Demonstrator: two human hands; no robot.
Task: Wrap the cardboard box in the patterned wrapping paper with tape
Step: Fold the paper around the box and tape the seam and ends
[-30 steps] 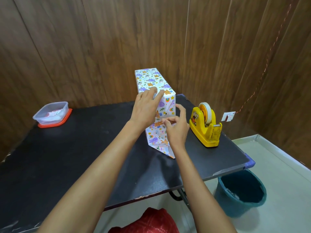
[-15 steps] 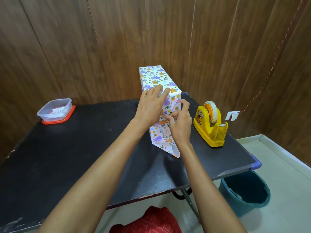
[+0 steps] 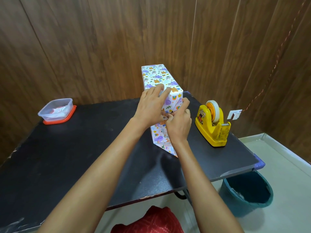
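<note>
- On the table (image 3: pixel 84 148), the wrapped box (image 3: pixel 158 76) points lengthwise at the wall.
- Left hand (image 3: pixel 149 106) presses flat-fingered on its near top.
- Right hand (image 3: pixel 178 125) pinches the end fold (image 3: pixel 161 140).

Plastic container (image 3: pixel 49 116), teal bucket (image 3: pixel 249 182)

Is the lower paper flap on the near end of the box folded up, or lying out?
Lying out: the flap slopes from the box down onto the table, below both hands, not folded up.

Bright, even indoor light, soft shadows, sharp focus, wide-angle bending at edges.
</note>
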